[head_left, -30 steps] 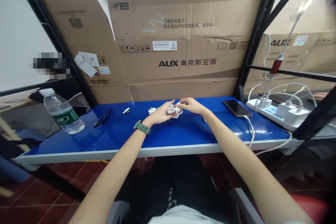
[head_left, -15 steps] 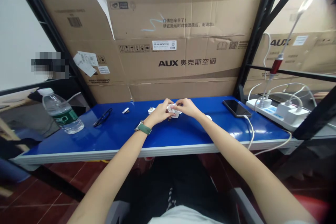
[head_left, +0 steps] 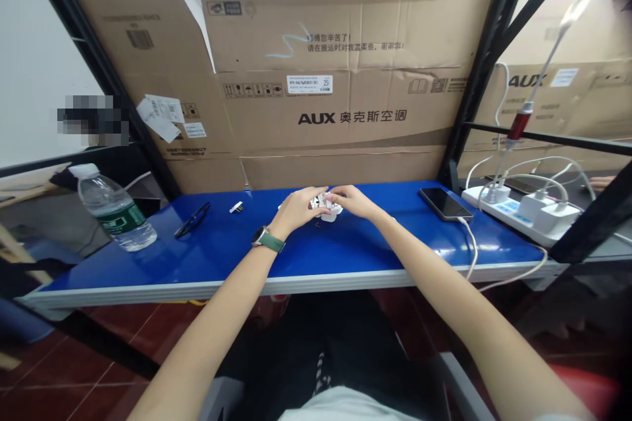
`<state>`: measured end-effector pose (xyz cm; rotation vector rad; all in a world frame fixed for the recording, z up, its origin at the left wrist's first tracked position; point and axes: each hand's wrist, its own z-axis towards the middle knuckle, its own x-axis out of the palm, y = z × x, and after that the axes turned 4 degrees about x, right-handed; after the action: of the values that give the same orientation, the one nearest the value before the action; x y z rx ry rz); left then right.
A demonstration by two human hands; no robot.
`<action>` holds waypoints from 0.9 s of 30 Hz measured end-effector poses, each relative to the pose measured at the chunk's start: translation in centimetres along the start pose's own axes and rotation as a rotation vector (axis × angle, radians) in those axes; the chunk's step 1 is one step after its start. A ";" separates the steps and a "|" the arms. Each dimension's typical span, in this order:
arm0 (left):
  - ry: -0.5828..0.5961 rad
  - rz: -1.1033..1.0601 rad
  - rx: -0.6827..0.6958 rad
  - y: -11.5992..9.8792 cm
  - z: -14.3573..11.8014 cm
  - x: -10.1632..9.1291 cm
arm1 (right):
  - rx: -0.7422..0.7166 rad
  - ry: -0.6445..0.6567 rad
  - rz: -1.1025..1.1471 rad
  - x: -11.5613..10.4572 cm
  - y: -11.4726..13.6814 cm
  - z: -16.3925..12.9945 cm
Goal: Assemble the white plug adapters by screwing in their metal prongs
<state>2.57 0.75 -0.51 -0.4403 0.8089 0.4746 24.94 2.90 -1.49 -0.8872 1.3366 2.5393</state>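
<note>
Over the middle of the blue tabletop (head_left: 222, 256), both my hands meet around a small white plastic plug part (head_left: 328, 206). My left hand (head_left: 296, 208), with a green watch on its wrist, grips the part from the left. From the right, my right hand (head_left: 351, 201) pinches it with the fingertips. The fingers hide most of the piece. A small metal prong piece (head_left: 236, 207) lies on the table to the left of my hands.
A water bottle (head_left: 111, 208) stands at the far left and black glasses (head_left: 192, 220) lie beside it. A phone (head_left: 446, 203) on a white cable rests at the right, next to a power strip (head_left: 523, 212) with chargers. Cardboard (head_left: 345, 85) closes off the back.
My hands have drawn closer together around the white part and shifted slightly away from me. The second white piece beside my left hand is now hidden.
</note>
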 end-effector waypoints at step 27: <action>0.136 0.242 0.000 -1.4 0.0 -0.2 | 0.148 -0.050 0.192 0.3 0.4 -0.4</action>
<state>3.23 -0.44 -0.16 -0.3792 0.9995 0.6750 24.75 2.35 -1.55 -0.6945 1.6414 2.5373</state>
